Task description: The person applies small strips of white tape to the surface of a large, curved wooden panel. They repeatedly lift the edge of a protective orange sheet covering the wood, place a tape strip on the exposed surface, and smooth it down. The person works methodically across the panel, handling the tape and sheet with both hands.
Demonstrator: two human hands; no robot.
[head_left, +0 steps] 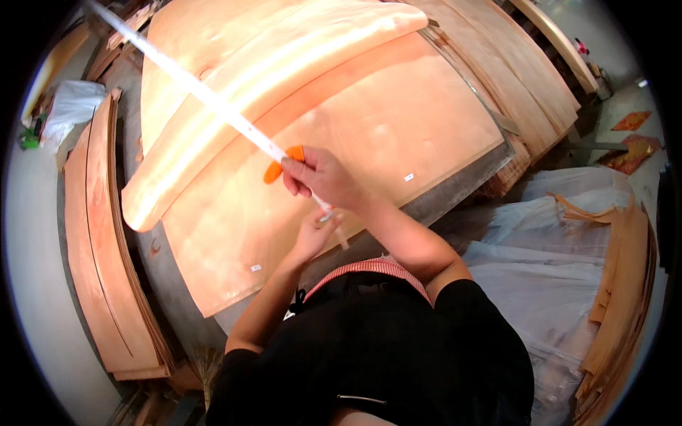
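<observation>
A long, narrow white strip (213, 103) slants from the far left edge down toward my body, above the wood veneer sheets. My right hand (325, 177) is closed around it near its lower part. An orange piece (284, 165), perhaps a handle, shows beside the fingers of that hand; its kind is not clear. Below it, my left hand (315, 234) pinches the lower stretch of the strip, whose end is blurred. Under both hands lies a broad, pale veneer sheet (355, 121) with small white labels. Its far part curls over in a long roll (277, 85).
The sheets lie on a grey table (462, 184). More veneer stacks stand at the left (106, 234) and far right (511, 78). Clear plastic sheeting (540, 263) covers something at the right, beside brown veneer strips (611, 284). A white bag (71, 106) sits far left.
</observation>
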